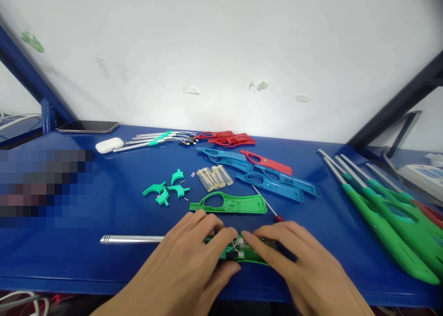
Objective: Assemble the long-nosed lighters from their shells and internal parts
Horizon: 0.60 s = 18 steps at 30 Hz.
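Near the front edge of the blue table, my left hand (197, 251) grips the left part of a green lighter half (254, 256), from which a metal tube (133, 239) sticks out to the left. Inside the half are a teal piece, a black part and white wires. My right hand (294, 256) holds the right part of the same half, fingers pressing over its clear insert. Just behind lies another green half shell (242, 203), with a red-handled screwdriver (273, 211) beside it. Both hands partly cover the assembly.
Teal triggers (178, 190), clear fuel tanks (223, 175), blue shells (272, 185) and red shells (231, 140) lie behind. Metal tubes with wires (138, 146), a white case (110, 145) and a phone (88, 126) are at back left. Green lighters (387, 228) lie at right.
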Motion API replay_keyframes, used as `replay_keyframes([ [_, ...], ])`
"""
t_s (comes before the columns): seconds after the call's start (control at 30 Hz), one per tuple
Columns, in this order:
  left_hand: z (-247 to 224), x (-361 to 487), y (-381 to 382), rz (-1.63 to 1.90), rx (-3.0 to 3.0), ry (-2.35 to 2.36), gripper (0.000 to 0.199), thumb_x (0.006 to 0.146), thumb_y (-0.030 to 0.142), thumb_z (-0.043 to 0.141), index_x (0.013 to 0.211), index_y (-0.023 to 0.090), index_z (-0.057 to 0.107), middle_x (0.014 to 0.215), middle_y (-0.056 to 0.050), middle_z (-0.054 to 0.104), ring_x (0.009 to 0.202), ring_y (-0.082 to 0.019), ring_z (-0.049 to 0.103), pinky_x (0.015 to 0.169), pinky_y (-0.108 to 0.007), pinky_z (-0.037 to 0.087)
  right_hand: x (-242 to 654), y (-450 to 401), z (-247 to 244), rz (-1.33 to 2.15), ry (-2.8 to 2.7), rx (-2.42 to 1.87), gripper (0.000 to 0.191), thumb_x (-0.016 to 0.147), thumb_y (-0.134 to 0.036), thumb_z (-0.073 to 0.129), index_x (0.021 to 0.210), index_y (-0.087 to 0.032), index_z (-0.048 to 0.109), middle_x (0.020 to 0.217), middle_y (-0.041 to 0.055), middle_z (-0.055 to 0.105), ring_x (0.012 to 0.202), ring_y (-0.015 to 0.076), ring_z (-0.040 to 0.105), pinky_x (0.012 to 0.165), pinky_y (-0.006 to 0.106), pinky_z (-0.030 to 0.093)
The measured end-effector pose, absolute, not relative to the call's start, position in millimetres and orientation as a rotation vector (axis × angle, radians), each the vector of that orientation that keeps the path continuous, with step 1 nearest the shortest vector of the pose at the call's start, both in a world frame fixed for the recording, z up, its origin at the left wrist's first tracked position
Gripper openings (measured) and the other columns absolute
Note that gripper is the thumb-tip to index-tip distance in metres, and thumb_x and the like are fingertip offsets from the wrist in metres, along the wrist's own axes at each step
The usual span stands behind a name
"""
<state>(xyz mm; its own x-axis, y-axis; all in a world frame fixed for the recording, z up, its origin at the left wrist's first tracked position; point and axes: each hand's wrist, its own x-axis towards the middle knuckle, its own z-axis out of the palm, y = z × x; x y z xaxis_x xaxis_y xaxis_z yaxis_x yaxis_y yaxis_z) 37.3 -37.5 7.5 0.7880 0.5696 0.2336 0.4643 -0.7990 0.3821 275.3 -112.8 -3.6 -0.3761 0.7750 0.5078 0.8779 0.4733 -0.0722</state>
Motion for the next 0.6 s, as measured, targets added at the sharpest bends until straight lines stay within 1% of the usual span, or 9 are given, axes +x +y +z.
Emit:
replay_keyframes([
  [0.1,7.4,37.2,-37.4,0.504,2.676,0.796,0.018,0.104,0.021,0.066,0.121,0.025,0.063,0.112,-0.004,0.070,0.101,-0.029,0.066,0.097,-0.059,0.059,277.6,-112.8,-3.0,-0.304,-2.285,-1.376,0.044,0.117,-0.035,0.035,0.135,-0.024,0.074,0.105,0.0035,0.080,0.090,0.0151,0.073,0.080,0.023,0.062],
  [0.23,8.2,38.6,-37.0,0.508,2.687,0.785,0.017,0.104,0.021,0.066,0.120,0.025,0.063,0.110,-0.003,0.070,0.099,-0.029,0.066,0.095,-0.058,0.059,277.5,-112.1,0.4,-0.273,-2.313,-1.389,0.042,0.115,-0.038,0.041,0.138,-0.024,0.073,0.108,0.0042,0.080,0.093,0.0170,0.075,0.081,0.024,0.063],
  [0.43,8.8,38.3,-37.7,0.506,2.694,0.788,0.015,0.105,0.022,0.065,0.119,0.025,0.063,0.110,-0.002,0.070,0.100,-0.028,0.065,0.097,-0.057,0.058,279.5,-114.1,0.1,-0.281,-2.315,-1.380,0.039,0.113,-0.039,0.046,0.136,-0.023,0.074,0.105,0.0045,0.079,0.090,0.0175,0.075,0.080,0.025,0.064],
  [0.6,8.2,37.1,-38.1,0.515,2.693,0.795,0.016,0.104,0.023,0.066,0.119,0.026,0.063,0.110,-0.003,0.070,0.100,-0.029,0.065,0.095,-0.056,0.059,280.1,-114.0,-2.5,-0.267,-2.305,-1.387,0.037,0.111,-0.026,0.046,0.138,-0.026,0.073,0.107,0.0037,0.079,0.093,0.0165,0.075,0.082,0.024,0.064],
])
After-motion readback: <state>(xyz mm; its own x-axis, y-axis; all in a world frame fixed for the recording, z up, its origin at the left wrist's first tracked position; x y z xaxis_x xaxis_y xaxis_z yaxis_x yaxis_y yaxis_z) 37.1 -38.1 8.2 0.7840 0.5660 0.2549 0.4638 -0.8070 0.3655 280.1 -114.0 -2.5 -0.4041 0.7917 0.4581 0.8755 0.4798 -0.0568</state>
